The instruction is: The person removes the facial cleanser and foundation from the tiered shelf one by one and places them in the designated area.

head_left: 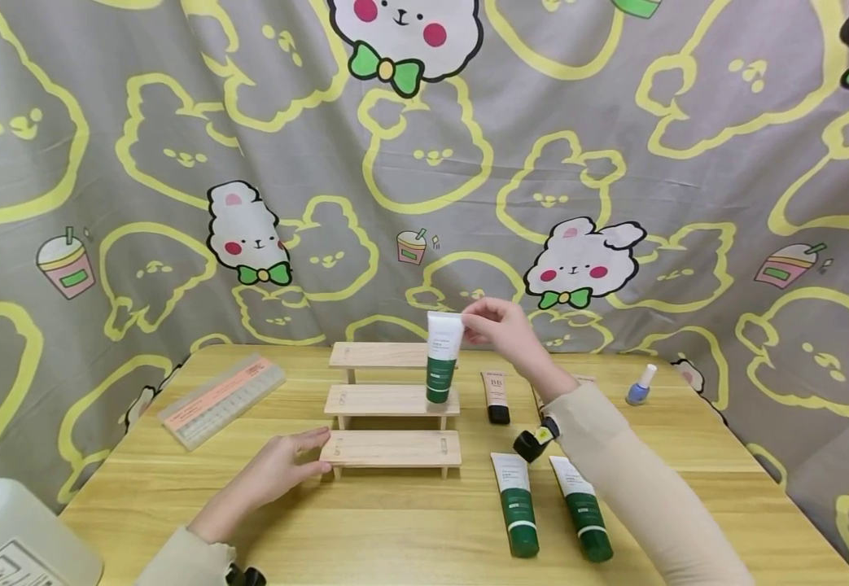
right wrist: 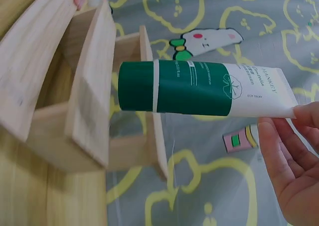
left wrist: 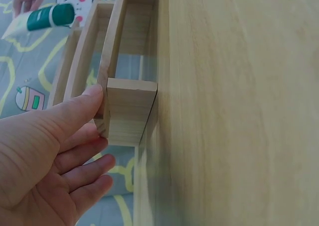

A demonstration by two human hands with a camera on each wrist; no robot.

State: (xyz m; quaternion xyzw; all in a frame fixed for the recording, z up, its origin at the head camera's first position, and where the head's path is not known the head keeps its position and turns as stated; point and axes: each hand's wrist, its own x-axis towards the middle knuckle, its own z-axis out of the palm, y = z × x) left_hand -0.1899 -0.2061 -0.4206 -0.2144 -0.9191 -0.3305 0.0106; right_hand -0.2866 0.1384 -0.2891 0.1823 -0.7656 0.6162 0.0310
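My right hand [head_left: 501, 330] pinches a green-and-white squeeze tube [right wrist: 199, 89] by the edge of its flat white end. Its green cap points down, over the right end of the middle step in the head view. The three-step wooden display stand [head_left: 395, 446] sits in the middle of the table. At the left end of its lowest step, my left hand [left wrist: 65, 151] holds the board's corner between thumb and index finger, the other fingers loosely bent. Two more green-and-white tubes [head_left: 518, 505] lie to the right of the stand, caps toward me.
A beige BB cream tube [head_left: 496, 397] lies right of the stand; another is partly hidden behind my right forearm. Farther right stands a blue nail polish bottle [head_left: 641, 386]. A flat box with a ruled, pink-banded top [head_left: 222, 399] lies at left, a white jug [head_left: 17, 529] front left. A patterned curtain [head_left: 307, 163] hangs behind.
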